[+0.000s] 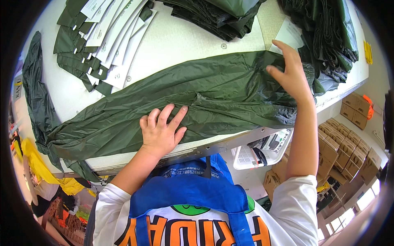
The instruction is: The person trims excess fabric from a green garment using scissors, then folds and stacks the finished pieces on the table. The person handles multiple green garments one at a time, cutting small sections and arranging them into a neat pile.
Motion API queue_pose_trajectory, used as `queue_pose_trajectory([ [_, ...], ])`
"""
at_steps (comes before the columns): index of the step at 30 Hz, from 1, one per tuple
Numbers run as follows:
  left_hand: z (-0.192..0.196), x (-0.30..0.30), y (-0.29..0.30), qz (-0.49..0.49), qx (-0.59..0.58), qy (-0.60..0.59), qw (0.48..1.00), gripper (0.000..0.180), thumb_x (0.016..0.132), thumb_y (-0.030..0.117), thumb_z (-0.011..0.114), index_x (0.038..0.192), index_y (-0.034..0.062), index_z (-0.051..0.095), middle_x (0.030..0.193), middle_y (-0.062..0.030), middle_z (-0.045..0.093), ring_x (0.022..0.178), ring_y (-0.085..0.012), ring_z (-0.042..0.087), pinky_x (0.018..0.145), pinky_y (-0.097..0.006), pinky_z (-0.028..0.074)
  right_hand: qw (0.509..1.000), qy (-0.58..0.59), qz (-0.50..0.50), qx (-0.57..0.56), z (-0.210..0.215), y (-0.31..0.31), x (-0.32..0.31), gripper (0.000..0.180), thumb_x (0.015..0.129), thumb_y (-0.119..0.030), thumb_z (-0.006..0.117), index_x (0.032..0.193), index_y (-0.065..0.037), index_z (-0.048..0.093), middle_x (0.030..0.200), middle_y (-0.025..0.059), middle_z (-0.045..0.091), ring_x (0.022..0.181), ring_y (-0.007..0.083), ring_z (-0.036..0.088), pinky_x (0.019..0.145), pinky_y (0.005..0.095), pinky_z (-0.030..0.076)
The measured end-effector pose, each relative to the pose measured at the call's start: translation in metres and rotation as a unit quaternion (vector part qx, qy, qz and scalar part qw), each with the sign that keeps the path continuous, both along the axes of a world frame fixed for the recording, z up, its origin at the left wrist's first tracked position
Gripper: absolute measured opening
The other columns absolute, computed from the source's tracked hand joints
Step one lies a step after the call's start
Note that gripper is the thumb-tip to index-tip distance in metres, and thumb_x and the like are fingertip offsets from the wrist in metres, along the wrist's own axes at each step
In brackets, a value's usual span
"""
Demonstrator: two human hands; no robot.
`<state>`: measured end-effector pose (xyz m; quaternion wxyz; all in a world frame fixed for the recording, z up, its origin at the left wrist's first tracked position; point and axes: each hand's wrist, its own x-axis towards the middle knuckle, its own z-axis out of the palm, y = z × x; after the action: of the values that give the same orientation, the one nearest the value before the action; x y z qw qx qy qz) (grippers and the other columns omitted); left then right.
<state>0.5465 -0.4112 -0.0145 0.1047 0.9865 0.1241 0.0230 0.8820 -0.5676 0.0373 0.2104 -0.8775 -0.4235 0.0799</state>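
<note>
A length of dark green, thin, crinkled fabric (230, 88) lies across the near side of a pale table (176, 41), its left end reaching the table's corner, where a further dark strip of cloth (35, 78) runs up the left edge; the join between the two is hard to make out. The left hand (162, 130) rests on the fabric near its middle, palm down, fingers spread, pinching nothing visible. The right hand (289, 74) is at the fabric's right end, thumb and fingers wide apart (whether the fingertips touch the cloth cannot be told). The right forearm hides part of that end. Beyond lie fanned green pieces with white cards (111, 35), cut off by the upper rim, as are two dark folded stacks (217, 18). Below the table edge, a white basket (239, 165) is partly covered; its contents are indistinct.
</note>
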Motion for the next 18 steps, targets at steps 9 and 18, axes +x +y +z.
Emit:
queue_pose_trajectory([
  [9,-0.001,0.0,-0.002,0.004,0.012,-0.002,1.0,0.052,0.074,0.042,0.067,0.123,0.0298,0.057,0.127,-0.0001,0.042,0.109,-0.0262,0.035,0.084,-0.043,0.031,0.947,0.021,0.307,-0.088,0.089,-0.014,-0.059,0.01,0.065,-0.007,0.061,0.075,-0.006,0.057,0.093,0.0086,0.057,0.093,0.0292,0.057,0.082,0.04,0.047],
  [18,0.0,-0.002,-0.003,0.016,0.016,-0.003,1.0,0.053,0.073,0.044,0.067,0.124,0.0331,0.056,0.126,0.0033,0.043,0.108,-0.0239,0.035,0.083,-0.042,0.031,0.942,0.224,0.151,-0.201,0.077,-0.006,-0.055,0.04,0.081,-0.037,0.066,0.094,0.0,0.056,0.088,0.0184,0.06,0.087,0.0362,0.06,0.076,0.0415,0.049],
])
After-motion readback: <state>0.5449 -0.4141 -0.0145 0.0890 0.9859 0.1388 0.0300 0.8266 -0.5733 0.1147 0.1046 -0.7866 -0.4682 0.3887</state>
